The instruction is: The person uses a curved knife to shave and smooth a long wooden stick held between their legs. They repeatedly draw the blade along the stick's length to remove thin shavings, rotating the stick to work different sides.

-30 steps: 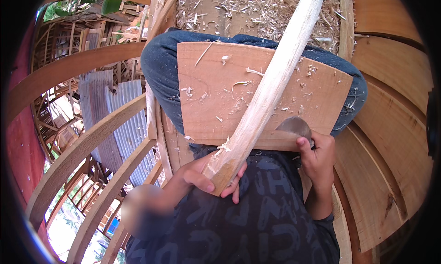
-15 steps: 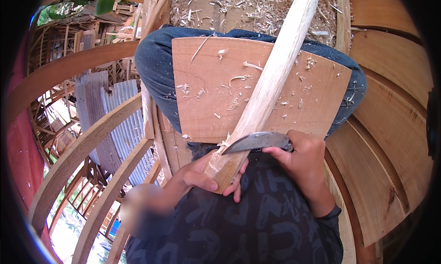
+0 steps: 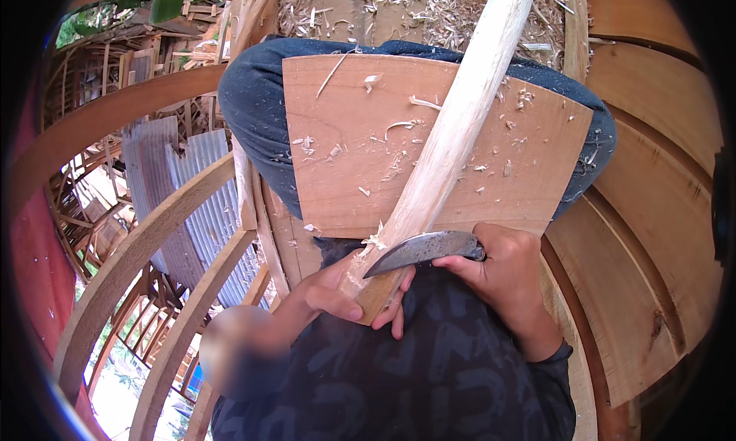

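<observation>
A long, pale, peeled wooden pole (image 3: 452, 146) slants from the top of the view down to my lap. My left hand (image 3: 337, 291) wraps round its near end, thumb on top and fingers showing on the far side. In my right hand (image 3: 506, 264) is a knife (image 3: 425, 249) with a curved dark blade; the fist hides its handle. The blade lies across the pole just above my left hand, its tip near the pole's left edge. A small tuft of raised shavings stands on the wood beside the blade. Beneath the pole, a flat wooden board (image 3: 349, 180) rests across my thighs.
Curled shavings (image 3: 399, 125) are scattered over the board, and more cover the plank floor ahead. Curved wooden slats (image 3: 146, 241) rise at my left, with corrugated sheets (image 3: 207, 192) beyond them. Wide wooden planks (image 3: 652, 234) line my right side.
The knife blade has slid a little down the pole toward me and my left hand. My right hand shifted slightly with it, while my left hand keeps its hold.
</observation>
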Tool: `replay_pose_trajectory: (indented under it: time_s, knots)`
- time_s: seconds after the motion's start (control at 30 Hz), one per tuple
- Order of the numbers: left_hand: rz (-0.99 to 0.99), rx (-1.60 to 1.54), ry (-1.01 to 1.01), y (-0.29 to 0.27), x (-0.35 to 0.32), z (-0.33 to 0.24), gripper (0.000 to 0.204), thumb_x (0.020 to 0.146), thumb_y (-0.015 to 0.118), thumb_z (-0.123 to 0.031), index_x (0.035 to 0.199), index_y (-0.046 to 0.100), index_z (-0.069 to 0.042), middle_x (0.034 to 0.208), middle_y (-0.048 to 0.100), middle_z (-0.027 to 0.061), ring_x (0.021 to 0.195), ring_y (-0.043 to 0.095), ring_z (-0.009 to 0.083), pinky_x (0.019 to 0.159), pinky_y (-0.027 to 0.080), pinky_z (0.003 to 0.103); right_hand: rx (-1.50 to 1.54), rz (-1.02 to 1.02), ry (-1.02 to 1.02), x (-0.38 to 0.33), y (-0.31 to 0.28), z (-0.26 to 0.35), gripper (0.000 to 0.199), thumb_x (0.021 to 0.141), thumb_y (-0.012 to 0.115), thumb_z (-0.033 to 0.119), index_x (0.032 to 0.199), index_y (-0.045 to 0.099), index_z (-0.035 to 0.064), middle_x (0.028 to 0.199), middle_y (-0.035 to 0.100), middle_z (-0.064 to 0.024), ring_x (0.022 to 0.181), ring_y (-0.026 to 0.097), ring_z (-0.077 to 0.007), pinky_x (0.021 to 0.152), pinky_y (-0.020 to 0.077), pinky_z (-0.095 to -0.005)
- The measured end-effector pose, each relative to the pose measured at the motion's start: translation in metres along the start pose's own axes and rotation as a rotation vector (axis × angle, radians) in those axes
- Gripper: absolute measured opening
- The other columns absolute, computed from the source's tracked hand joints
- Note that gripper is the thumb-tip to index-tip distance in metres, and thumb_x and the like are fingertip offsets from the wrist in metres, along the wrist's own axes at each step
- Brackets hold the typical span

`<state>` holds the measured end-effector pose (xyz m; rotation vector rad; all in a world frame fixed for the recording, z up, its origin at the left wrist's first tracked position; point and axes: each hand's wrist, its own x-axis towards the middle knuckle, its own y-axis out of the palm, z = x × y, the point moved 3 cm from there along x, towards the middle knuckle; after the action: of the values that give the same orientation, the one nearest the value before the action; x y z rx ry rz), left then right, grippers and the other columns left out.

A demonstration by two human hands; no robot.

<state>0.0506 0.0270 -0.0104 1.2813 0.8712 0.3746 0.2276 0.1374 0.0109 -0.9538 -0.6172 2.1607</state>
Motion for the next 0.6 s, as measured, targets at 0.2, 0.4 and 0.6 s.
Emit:
replay_pose_trajectory:
  time_s: [0.2, 0.4, 0.6]
  knots:
    - [0.064, 0.068, -0.016, 0.000, -0.001, 0.006, 0.066, 0.065, 0.068, -0.010, 0.120, 0.036, 0.006, 0.105, 0.043, 0.0123, 0.071, 0.057, 0.0201, 0.076, 0.051, 0.047, -0.055, -0.304, 0.391, 0.014, -0.032, -0.060, 0.060, 0.075, 0.068, 0.052, 0.059, 0.055, -0.0037, 0.047, 0.047, -0.0178, 0.045, 0.053, -0.0342, 0.045, 0.0396, -0.0381]
    - [0.045, 0.042, -0.008, 0.000, 0.001, 0.001, 0.067, 0.065, 0.068, -0.011, 0.121, 0.036, 0.006, 0.104, 0.043, 0.0120, 0.071, 0.057, 0.0199, 0.077, 0.050, 0.047, 0.113, -0.080, 0.166, -0.008, -0.021, -0.023, 0.056, 0.072, 0.071, 0.050, 0.058, 0.054, -0.0012, 0.048, 0.047, -0.0163, 0.046, 0.053, -0.0347, 0.045, 0.0402, -0.0380]
    - [-0.066, 0.070, -0.007, 0.006, 0.001, -0.002, 0.066, 0.066, 0.069, -0.013, 0.120, 0.036, 0.006, 0.104, 0.043, 0.0119, 0.072, 0.058, 0.0203, 0.075, 0.051, 0.046, 0.007, -0.024, -0.010, 0.005, 0.001, -0.006, 0.060, 0.061, 0.074, 0.057, 0.052, 0.052, 0.0029, 0.048, 0.050, -0.0137, 0.046, 0.056, -0.0311, 0.044, 0.0430, -0.0372]
